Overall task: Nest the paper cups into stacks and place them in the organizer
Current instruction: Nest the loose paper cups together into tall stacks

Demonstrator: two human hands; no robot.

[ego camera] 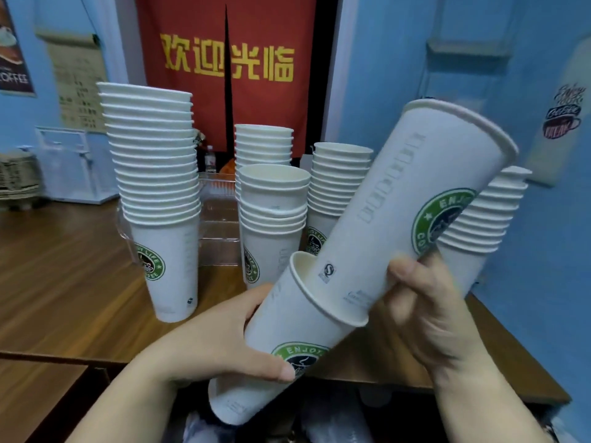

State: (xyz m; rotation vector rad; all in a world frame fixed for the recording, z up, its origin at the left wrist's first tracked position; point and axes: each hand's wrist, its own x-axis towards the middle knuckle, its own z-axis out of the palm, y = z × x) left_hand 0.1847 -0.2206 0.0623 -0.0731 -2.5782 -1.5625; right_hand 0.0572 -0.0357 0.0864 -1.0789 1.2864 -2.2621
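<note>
Nearest, the left hand (pixel 204 343) grips a tilted paper cup (pixel 281 334). The right hand (pixel 428 311) grips a second cup (pixel 406 199), whose base sits inside the first cup's mouth. Farther off, cup stacks (pixel 156 174) stand on the wooden counter (pixel 64 282), with a clear organizer (pixel 220 225) showing between the left and middle stacks.

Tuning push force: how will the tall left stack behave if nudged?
The stack likely tips easily: tall, narrow base, widening upward. Probably light, being thin paper, so it may slide on the smooth table first.
</note>
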